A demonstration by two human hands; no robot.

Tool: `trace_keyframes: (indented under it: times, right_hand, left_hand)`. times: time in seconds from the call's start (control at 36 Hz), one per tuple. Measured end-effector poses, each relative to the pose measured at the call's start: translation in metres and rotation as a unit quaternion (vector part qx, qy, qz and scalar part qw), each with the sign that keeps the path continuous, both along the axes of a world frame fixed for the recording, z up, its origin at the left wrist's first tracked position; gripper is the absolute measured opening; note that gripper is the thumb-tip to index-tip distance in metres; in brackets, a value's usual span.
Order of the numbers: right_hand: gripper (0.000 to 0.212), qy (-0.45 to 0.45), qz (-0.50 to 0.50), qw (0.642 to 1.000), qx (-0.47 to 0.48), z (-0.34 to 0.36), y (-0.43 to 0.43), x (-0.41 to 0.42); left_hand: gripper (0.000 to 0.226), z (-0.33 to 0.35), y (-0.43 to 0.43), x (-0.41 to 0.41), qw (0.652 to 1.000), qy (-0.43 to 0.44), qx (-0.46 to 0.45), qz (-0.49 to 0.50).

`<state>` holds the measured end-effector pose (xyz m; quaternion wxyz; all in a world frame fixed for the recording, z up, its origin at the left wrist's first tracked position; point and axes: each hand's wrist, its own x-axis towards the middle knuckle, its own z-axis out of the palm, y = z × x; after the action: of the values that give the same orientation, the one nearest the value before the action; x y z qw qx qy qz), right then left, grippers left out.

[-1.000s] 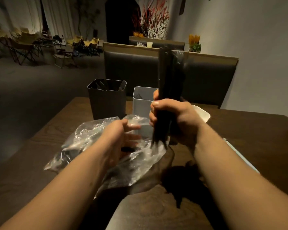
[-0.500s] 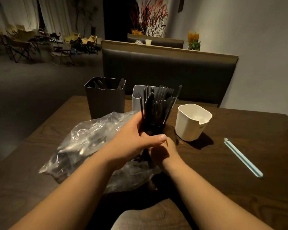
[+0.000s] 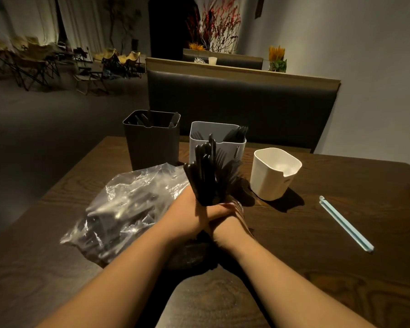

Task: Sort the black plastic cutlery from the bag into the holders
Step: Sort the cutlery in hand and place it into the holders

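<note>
Clasps a black cutlery bundle (image 3: 207, 178) upright at centre frame, above a dark wooden table (image 3: 341, 268).
Sits just right of the crumpled clear bag (image 3: 128, 209), in front of black holder (image 3: 152, 143), grey holder (image 3: 231, 147) and white holder (image 3: 273, 176). Wraps left hand (image 3: 189, 216) over right hand (image 3: 227, 223), both sets of fingers curled tight round the handle ends, with heads fanning above the knuckles. Blue clip (image 3: 346, 223) at right, well apart.
</note>
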<state>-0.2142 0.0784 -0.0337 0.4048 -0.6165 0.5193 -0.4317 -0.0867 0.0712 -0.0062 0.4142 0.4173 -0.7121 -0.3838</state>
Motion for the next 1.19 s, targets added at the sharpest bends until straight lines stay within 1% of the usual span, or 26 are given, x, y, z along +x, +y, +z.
trace_keyframes:
  times: [0.06,0.14,0.19,0.25,0.31,0.36,0.42,0.47,0.53,0.61,0.64,0.69,0.72,0.78,0.83,0.92,1.0,1.08,1.19]
  right_hand:
    - [0.025,0.034,0.016,0.998,-0.043,0.001,0.001,0.003]
    - [0.025,0.098,0.022,0.988,-0.117,0.002,-0.003,0.010]
    - [0.028,0.098,0.005,0.989,-0.112,0.002,-0.007,0.011]
    - [0.040,0.108,-0.006,0.990,-0.086,0.003,-0.008,0.012]
    - [0.042,0.157,-0.012,0.985,-0.077,0.008,-0.008,0.014]
    - [0.039,0.217,-0.019,0.972,-0.092,0.013,-0.007,0.014]
    - [0.039,0.253,-0.021,0.961,-0.114,0.015,-0.005,0.015]
    - [0.042,0.267,-0.017,0.955,-0.127,0.013,-0.004,0.016]
    - [0.044,0.272,-0.015,0.950,-0.150,0.012,-0.003,0.015]
    - [0.049,0.255,-0.027,0.948,-0.191,0.012,-0.001,0.012]
    - [0.049,0.233,-0.037,0.952,-0.193,0.012,-0.001,0.010]
    - [0.046,0.172,-0.072,0.961,-0.205,0.015,-0.003,0.006]
    - [0.042,0.139,-0.089,0.963,-0.215,0.018,-0.005,0.004]
    - [0.033,0.072,-0.101,0.967,-0.223,0.031,-0.011,0.004]
    - [0.026,0.043,-0.101,0.975,-0.196,0.048,-0.021,0.009]
    - [0.019,0.030,-0.066,0.989,-0.133,0.069,-0.041,0.019]
    - [0.006,0.033,-0.010,0.993,-0.113,0.087,-0.054,0.027]
    - [0.006,0.036,0.032,0.993,-0.111,0.102,-0.061,0.029]
    - [0.011,0.000,0.057,0.993,-0.099,0.107,-0.062,0.029]
  left_hand:
    - [0.024,-0.003,-0.001,0.002,0.999,0.029,0.011,0.013]
    - [0.030,-0.004,-0.002,0.004,0.992,0.111,0.059,0.013]
    - [0.029,-0.004,-0.003,0.005,0.983,0.159,0.089,0.015]
    - [0.027,-0.003,-0.004,0.005,0.967,0.215,0.136,0.029]
    - [0.023,-0.003,-0.004,0.004,0.947,0.266,0.178,0.037]
    - [0.026,-0.004,-0.005,0.003,0.927,0.307,0.211,0.037]
    - [0.034,-0.004,-0.007,0.003,0.916,0.328,0.228,0.040]
    - [0.038,-0.005,-0.008,0.003,0.911,0.338,0.231,0.041]
    - [0.034,-0.004,-0.008,0.002,0.906,0.359,0.219,0.047]
    - [0.037,0.001,-0.008,0.004,0.883,0.403,0.235,0.048]
    - [0.037,0.003,-0.009,0.006,0.875,0.410,0.252,0.052]
    - [0.029,0.005,-0.009,0.010,0.860,0.420,0.282,0.068]
    - [0.027,0.006,-0.009,0.012,0.858,0.419,0.285,0.077]
    - [0.024,0.008,-0.006,0.015,0.867,0.404,0.279,0.081]
    - [0.024,0.010,-0.003,0.020,0.876,0.388,0.278,0.076]
    - [0.024,0.013,-0.002,0.026,0.878,0.383,0.279,0.074]
    - [0.023,0.013,-0.001,0.031,0.876,0.381,0.287,0.062]
    - [0.020,0.015,0.000,0.035,0.873,0.390,0.287,0.062]
    - [0.021,0.016,-0.001,0.035,0.872,0.390,0.290,0.057]
